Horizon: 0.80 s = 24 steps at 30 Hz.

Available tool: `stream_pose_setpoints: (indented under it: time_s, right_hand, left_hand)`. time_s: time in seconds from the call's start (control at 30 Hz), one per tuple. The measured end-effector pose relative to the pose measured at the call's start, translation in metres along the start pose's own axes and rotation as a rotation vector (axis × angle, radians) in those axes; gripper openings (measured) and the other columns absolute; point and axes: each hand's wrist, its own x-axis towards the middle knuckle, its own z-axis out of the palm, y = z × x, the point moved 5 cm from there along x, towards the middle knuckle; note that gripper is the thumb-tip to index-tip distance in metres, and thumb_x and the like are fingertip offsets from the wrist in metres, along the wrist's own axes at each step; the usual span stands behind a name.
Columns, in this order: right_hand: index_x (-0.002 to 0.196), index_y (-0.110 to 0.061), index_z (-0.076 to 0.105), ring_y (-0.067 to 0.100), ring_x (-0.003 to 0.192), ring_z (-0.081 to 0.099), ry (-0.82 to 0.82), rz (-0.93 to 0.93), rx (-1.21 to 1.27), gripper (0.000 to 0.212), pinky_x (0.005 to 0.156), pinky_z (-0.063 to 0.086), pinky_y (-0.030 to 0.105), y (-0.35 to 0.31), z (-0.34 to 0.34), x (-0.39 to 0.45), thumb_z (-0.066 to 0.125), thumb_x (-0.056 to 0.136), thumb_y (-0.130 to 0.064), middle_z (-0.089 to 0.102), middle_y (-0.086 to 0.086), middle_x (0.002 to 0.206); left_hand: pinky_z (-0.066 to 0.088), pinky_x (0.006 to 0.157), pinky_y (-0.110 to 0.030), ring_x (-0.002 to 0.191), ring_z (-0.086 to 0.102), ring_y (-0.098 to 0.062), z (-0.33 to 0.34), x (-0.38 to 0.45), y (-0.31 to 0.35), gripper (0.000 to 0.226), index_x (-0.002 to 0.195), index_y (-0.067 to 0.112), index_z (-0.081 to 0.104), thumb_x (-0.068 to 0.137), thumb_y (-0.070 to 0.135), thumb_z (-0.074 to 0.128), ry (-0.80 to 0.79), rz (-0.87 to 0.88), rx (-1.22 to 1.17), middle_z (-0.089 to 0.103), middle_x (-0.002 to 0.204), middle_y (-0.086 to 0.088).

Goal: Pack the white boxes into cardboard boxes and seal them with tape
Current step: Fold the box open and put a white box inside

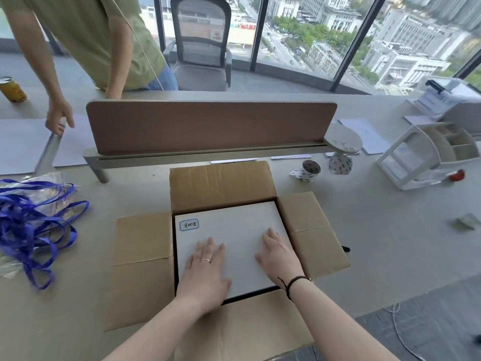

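Your left hand point(205, 269) and right hand point(278, 256) lie flat, fingers straight, on the white box point(229, 230); neither grasps anything. The white box sits inside the carton point(141, 267), whose four flaps are folded outward, on the desk point(390, 243). A label point(189, 225) marks the white box's far-left corner. Two tape rolls point(311, 169) stand beyond the carton to the right, below the divider point(210, 126). Blue lanyards point(33, 220) lie to the left. A white organizer point(426, 155) rests on its side at right. A second person's hand point(59, 117) touches papers point(18, 144) at far left, near a can point(11, 89).
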Motion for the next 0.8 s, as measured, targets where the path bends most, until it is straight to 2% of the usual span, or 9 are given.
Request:
stream_pose_setpoints:
  time_s: [0.17, 0.33, 0.43, 0.53, 0.57, 0.63, 0.67, 0.73, 0.8]
  right_hand:
    - [0.146, -0.016, 0.043, 0.011, 0.149, 0.026, -0.024, -0.017, -0.004, 0.050, 0.109, 0.032, 0.027, 0.002, -0.009, -0.005, 0.056, 0.100, -0.029, 0.020, -0.009, 0.167]
    - [0.151, -0.025, 0.040, 0.009, 0.150, 0.028, -0.072, -0.130, -0.016, 0.057, 0.115, 0.031, 0.026, 0.024, -0.017, -0.006, 0.059, 0.098, -0.032, 0.022, -0.013, 0.167]
    - [0.152, -0.025, 0.042, 0.012, 0.148, 0.033, 0.037, -0.129, 0.085, 0.060, 0.116, 0.028, 0.025, 0.057, -0.044, 0.000, 0.062, 0.096, -0.034, 0.030, -0.007, 0.164]
    - [0.149, -0.017, 0.047, 0.021, 0.147, 0.036, 0.316, -0.043, 0.145, 0.057, 0.115, 0.031, 0.034, 0.104, -0.089, 0.015, 0.062, 0.096, -0.031, 0.036, 0.004, 0.162]
    - [0.151, -0.014, 0.044, 0.021, 0.148, 0.035, 0.345, 0.018, 0.211, 0.058, 0.117, 0.029, 0.035, 0.122, -0.100, 0.023, 0.060, 0.098, -0.033, 0.036, 0.006, 0.162]
    - [0.153, -0.010, 0.040, 0.022, 0.147, 0.036, 0.246, 0.166, 0.428, 0.061, 0.118, 0.029, 0.037, 0.154, -0.108, 0.042, 0.056, 0.101, -0.037, 0.040, 0.006, 0.159]
    - [0.150, -0.008, 0.045, 0.022, 0.140, 0.045, 0.172, 0.235, 0.554, 0.058, 0.114, 0.034, 0.037, 0.164, -0.108, 0.049, 0.054, 0.102, -0.038, 0.049, 0.006, 0.152]
    - [0.128, -0.005, 0.066, 0.020, 0.102, 0.065, 0.074, 0.238, 0.723, 0.046, 0.094, 0.050, 0.037, 0.170, -0.105, 0.060, 0.051, 0.102, -0.041, 0.070, 0.000, 0.108]
    - [0.101, -0.002, 0.069, 0.016, 0.065, 0.049, 0.099, 0.117, 0.740, 0.043, 0.065, 0.044, 0.032, 0.159, -0.111, 0.058, 0.051, 0.102, -0.040, 0.054, -0.007, 0.071]
  left_hand:
    - [-0.001, 0.125, -0.045, 0.154, -0.018, -0.031, -0.008, 0.004, 0.009, 0.067, 0.160, 0.038, -0.004, 0.105, 0.041, 0.035, -0.024, -0.025, 0.123, -0.023, 0.166, -0.004]
    - [0.009, 0.118, -0.066, 0.152, -0.018, -0.042, -0.010, 0.013, 0.040, 0.058, 0.156, 0.050, -0.003, 0.106, 0.043, 0.027, -0.069, -0.102, 0.189, -0.021, 0.167, 0.000]
    - [0.013, 0.111, -0.073, 0.151, -0.018, -0.041, -0.006, 0.022, 0.067, 0.057, 0.154, 0.052, -0.005, 0.107, 0.039, 0.024, -0.082, -0.129, 0.216, -0.020, 0.167, 0.002]
    - [0.013, 0.111, -0.074, 0.152, -0.019, -0.036, 0.001, 0.034, 0.093, 0.058, 0.155, 0.049, -0.008, 0.107, 0.033, 0.022, -0.080, -0.118, 0.263, -0.020, 0.167, 0.004]
    - [0.013, 0.111, -0.074, 0.153, -0.018, -0.035, 0.003, 0.037, 0.101, 0.059, 0.156, 0.047, -0.008, 0.108, 0.031, 0.022, -0.076, -0.111, 0.267, -0.020, 0.167, 0.005]
    - [0.014, 0.112, -0.073, 0.154, -0.016, -0.031, 0.007, 0.040, 0.111, 0.059, 0.157, 0.043, -0.006, 0.108, 0.028, 0.022, -0.062, -0.114, 0.263, -0.018, 0.168, 0.006]
    - [0.014, 0.113, -0.072, 0.154, -0.014, -0.030, 0.009, 0.040, 0.113, 0.059, 0.158, 0.041, -0.005, 0.108, 0.027, 0.022, -0.054, -0.117, 0.261, -0.017, 0.168, 0.006]
    - [0.014, 0.115, -0.069, 0.155, -0.013, -0.027, 0.013, 0.039, 0.115, 0.058, 0.158, 0.040, -0.005, 0.108, 0.027, 0.021, -0.034, -0.135, 0.251, -0.016, 0.168, 0.008]
    - [0.009, 0.117, -0.066, 0.155, -0.013, -0.024, 0.015, 0.037, 0.116, 0.056, 0.158, 0.042, -0.004, 0.109, 0.030, 0.020, -0.012, -0.148, 0.204, -0.015, 0.168, 0.010]
